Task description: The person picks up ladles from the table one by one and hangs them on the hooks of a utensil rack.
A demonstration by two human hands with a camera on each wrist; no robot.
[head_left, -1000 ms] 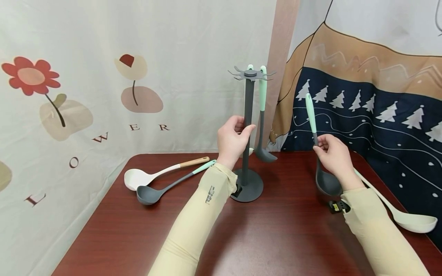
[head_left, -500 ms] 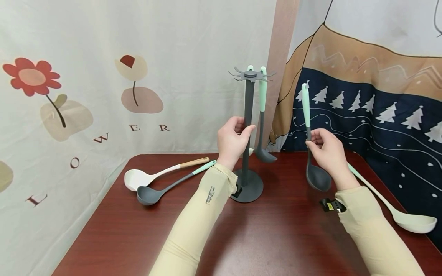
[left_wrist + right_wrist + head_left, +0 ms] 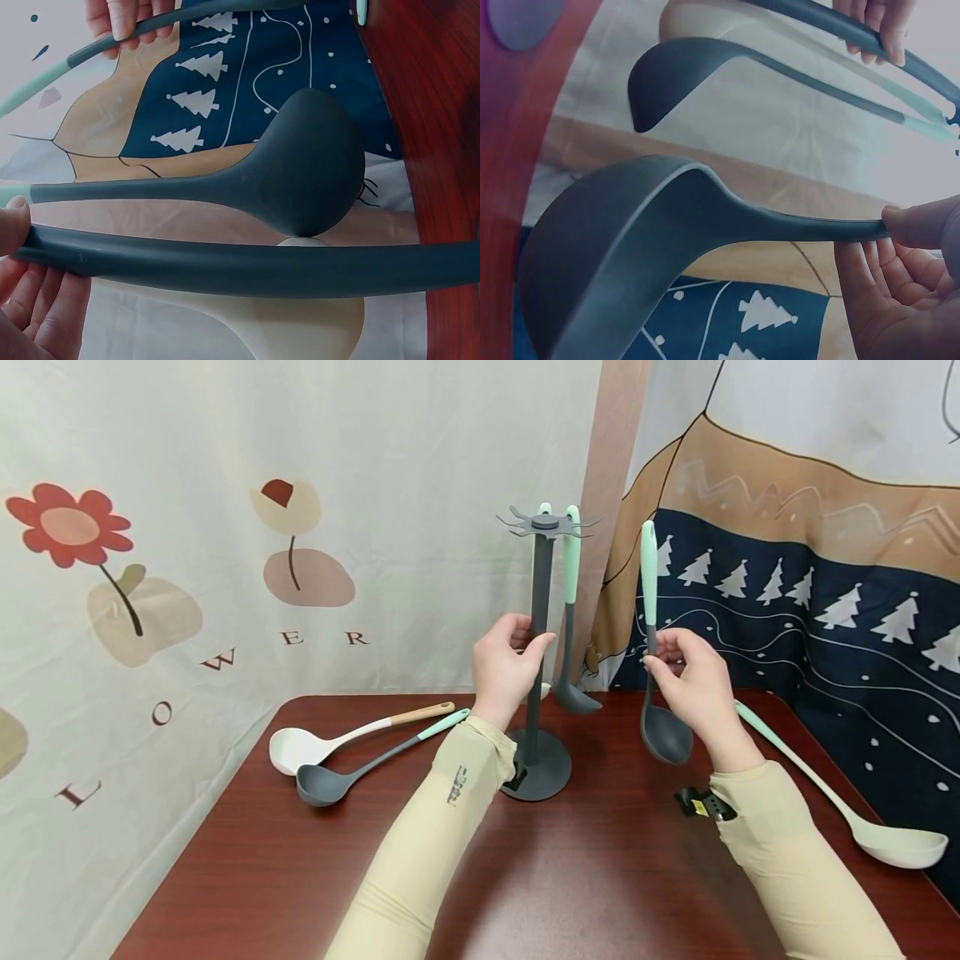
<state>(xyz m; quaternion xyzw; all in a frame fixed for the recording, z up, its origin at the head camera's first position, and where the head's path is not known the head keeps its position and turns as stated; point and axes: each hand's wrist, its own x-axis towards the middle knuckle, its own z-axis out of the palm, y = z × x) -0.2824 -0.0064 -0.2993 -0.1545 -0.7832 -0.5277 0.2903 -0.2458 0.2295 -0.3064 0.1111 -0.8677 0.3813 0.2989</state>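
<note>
- The left hand (image 3: 510,664) gripped the dark-grey, round-based, metal-looking rack (image 3: 540,589); slackening could have tipped it.
- Right of the rack, the right hand (image 3: 696,685) pinched a mint-handled, round-bowled, plastic-looking grey ladle (image 3: 666,737); an inward swing risked knocking the hanging mint-and-grey ladle (image 3: 572,572).

Spaced letters "LOWER" (image 3: 217,658) across the pale flower-print curtain (image 3: 420,485)
</note>
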